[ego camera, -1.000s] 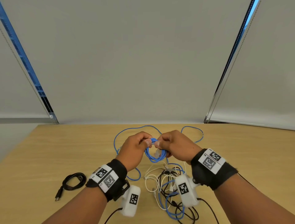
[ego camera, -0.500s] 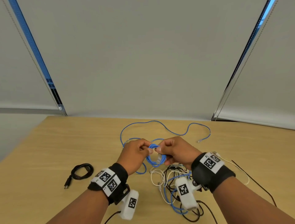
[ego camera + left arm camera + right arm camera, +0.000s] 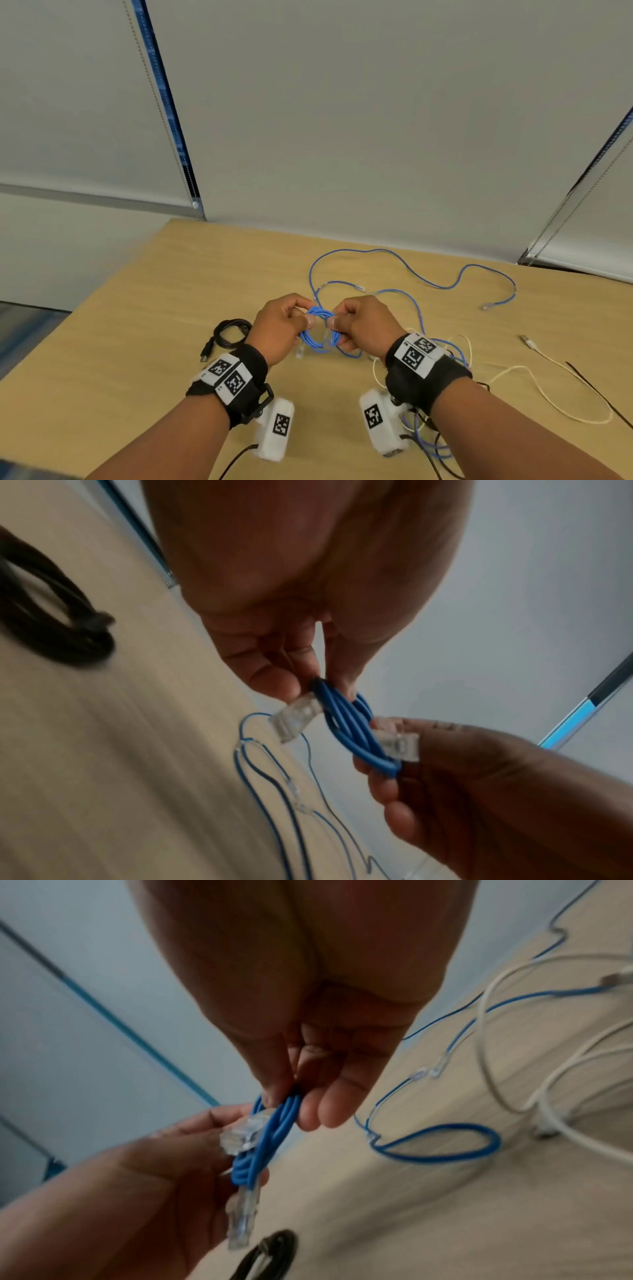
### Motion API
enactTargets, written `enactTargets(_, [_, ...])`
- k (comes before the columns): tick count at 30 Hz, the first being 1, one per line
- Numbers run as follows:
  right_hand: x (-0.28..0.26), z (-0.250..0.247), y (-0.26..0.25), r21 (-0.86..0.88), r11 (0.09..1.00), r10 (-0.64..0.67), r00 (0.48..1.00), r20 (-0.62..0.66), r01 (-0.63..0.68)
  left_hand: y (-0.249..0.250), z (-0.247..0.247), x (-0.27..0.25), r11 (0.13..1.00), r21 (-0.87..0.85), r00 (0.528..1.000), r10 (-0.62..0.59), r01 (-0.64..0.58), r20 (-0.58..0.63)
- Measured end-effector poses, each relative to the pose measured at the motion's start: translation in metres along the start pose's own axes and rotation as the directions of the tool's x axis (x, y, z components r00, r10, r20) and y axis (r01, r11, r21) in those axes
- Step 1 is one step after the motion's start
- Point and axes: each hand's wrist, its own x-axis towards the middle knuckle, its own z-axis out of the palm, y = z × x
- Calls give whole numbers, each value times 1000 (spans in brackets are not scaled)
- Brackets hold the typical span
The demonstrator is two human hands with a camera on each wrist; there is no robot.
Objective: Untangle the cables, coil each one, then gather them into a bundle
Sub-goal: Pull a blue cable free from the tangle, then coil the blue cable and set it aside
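The worktop (image 3: pixel 137 325) carries all the cables. Your forearms enter from the bottom edge of the head view and are cut off there.

A loose blue cable (image 3: pixel 428 279) lies spread across the far half of the worktop, one clear plug near its right end. A white cable (image 3: pixel 544 387) runs along the right side, beside a thin black cable (image 3: pixel 596 390) that is cut off at the frame edge. A tangle of cables (image 3: pixel 428 442) lies under your right wrist; the wristband and camera housing hide most of it.

A coiled black cable (image 3: pixel 230 334) rests on the worktop just left of your left hand (image 3: pixel 279 329).

Your left hand and right hand (image 3: pixel 363 325) hold a small blue coil (image 3: pixel 317 330) above the worktop, between them. Each hand pinches one side of the coil between thumb and curled fingers. Two clear plugs (image 3: pixel 296 719) stick out of the coil. The wrist views are blurred, so finer detail is unreadable.
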Motion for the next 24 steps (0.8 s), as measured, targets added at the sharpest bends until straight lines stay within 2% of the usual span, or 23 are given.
enactTargets(2, [6, 22, -6, -38, 999, -21, 1000, 0, 21, -11, -13, -1, 997, 82, 998, 10, -5, -65])
enactTargets(5, [10, 49, -12, -12, 1000, -27, 997, 71, 28, -24, -36, -2, 979, 203, 990, 29, 0, -138])
enactTargets(8, [8, 59, -8, -30, 999, -25, 992, 122, 29, -42, -64, 4, 945, 322, 971, 17, 62, -238])
enactTargets(10, [7, 50, 1, -111, 993, -19, 996, 88, 29, -56, -82, 9, 925, 349, 950, -39, 152, -310])
enactTargets(13, [9, 23, 23, -289, 957, -11, 998, -54, -5, -73, -96, 16, 882, 395, 929, -113, 257, -352])
enactTargets(15, [8, 9, 36, -397, 917, -10, 995, -100, -31, -76, -92, 17, 870, 406, 923, -128, 281, -364])
enactTargets(16, [7, 7, 42, -445, 895, 1, 997, -78, -36, -75, -87, 16, 864, 422, 922, -111, 273, -371])
enactTargets(18, [6, 11, 50, -524, 851, 56, 998, 12, -41, -69, -71, 13, 839, 500, 927, -14, 216, -376])
enactTargets(20, [3, 19, 55, -593, 805, 100, 992, 81, -33, -59, -52, 10, 838, 540, 936, 124, 80, -330])
enactTargets(22, [-2, 21, 54, -582, 813, 87, 992, 91, -18, -48, -32, 8, 850, 521, 946, 230, -81, -228])
enactTargets(24, [-9, 16, 49, -517, 856, 39, 997, 64, -1, -38, -11, 6, 858, 469, 956, 282, -211, -86])
